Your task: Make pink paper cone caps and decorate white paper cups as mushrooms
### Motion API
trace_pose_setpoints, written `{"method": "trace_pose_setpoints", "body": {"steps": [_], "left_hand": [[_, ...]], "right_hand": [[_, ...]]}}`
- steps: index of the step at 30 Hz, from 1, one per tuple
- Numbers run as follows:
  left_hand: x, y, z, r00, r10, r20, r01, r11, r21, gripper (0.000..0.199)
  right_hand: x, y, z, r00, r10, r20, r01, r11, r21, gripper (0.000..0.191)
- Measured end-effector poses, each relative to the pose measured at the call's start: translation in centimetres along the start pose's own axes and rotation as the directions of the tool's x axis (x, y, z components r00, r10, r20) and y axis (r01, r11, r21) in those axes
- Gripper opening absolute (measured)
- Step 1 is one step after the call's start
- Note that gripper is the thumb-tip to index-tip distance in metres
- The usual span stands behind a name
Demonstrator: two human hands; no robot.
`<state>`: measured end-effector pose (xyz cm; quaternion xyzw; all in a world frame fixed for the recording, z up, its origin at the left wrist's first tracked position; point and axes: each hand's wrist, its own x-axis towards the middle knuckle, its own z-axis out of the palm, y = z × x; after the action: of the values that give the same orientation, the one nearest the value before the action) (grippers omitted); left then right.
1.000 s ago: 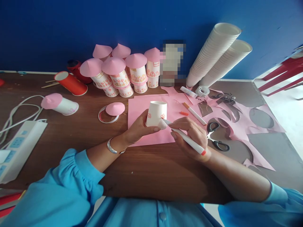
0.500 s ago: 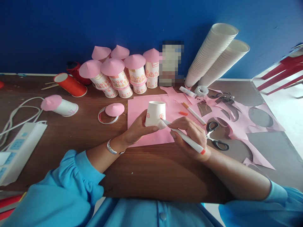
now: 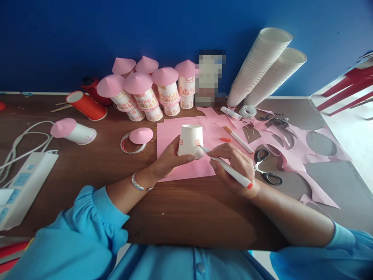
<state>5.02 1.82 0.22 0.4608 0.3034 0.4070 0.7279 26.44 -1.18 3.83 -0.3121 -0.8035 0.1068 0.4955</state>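
Observation:
My left hand (image 3: 169, 160) is closed around a white paper cup (image 3: 190, 136), which is held upside down above a pink paper sheet (image 3: 169, 134). Two small red-orange flowers are drawn on the cup's side. In my right hand (image 3: 237, 165) is a white marker (image 3: 233, 173) with a red end, its tip touching or nearly touching the cup just below the right flower. An orange marker cap (image 3: 225, 139) and a second white marker (image 3: 239, 140) lie on the paper beyond my right hand.
Several decorated cup houses (image 3: 138, 87) with pink cone roofs stand at the back. Tall stacks of paper cups (image 3: 259, 66) lean on the wall. Scissors (image 3: 264, 167) and cut pink scraps (image 3: 317, 186) lie right. A power strip (image 3: 29, 182) is left, near a pink cone (image 3: 141, 135).
The cup has shifted very slightly to the left in my left hand. Little else differs; the marker tip stays by the right flower.

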Motion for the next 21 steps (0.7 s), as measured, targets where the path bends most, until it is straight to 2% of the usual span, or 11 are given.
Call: {"method": "trace_pose_setpoints", "body": {"steps": [8,11,14,17,21], "left_hand": [[0.0,-0.2,-0.4,0.999,0.007,0.049,-0.006,1.000,-0.006,0.050],[-0.1,-0.2,-0.4,1.000,0.012,0.017,-0.012,1.000,-0.014,0.057],[-0.2,-0.1,-0.3,1.000,0.009,0.003,-0.009,0.999,-0.034,0.058],[-0.4,0.0,-0.2,1.000,-0.001,0.013,0.002,0.997,-0.079,0.054],[-0.5,0.1,-0.3,0.999,-0.027,0.032,0.031,0.994,-0.106,0.053]], "right_hand": [[-0.1,0.1,0.0,0.999,0.000,-0.036,0.002,0.998,0.058,0.022],[-0.4,0.4,0.0,0.997,-0.028,-0.078,0.037,0.993,0.109,0.024],[-0.7,0.7,0.1,0.994,0.017,-0.106,-0.005,0.993,0.117,0.028],[-0.7,1.0,0.4,0.995,0.096,-0.041,-0.093,0.992,0.085,0.040],[-0.4,1.6,0.8,0.995,0.067,0.078,-0.070,0.997,0.039,0.071]]}}
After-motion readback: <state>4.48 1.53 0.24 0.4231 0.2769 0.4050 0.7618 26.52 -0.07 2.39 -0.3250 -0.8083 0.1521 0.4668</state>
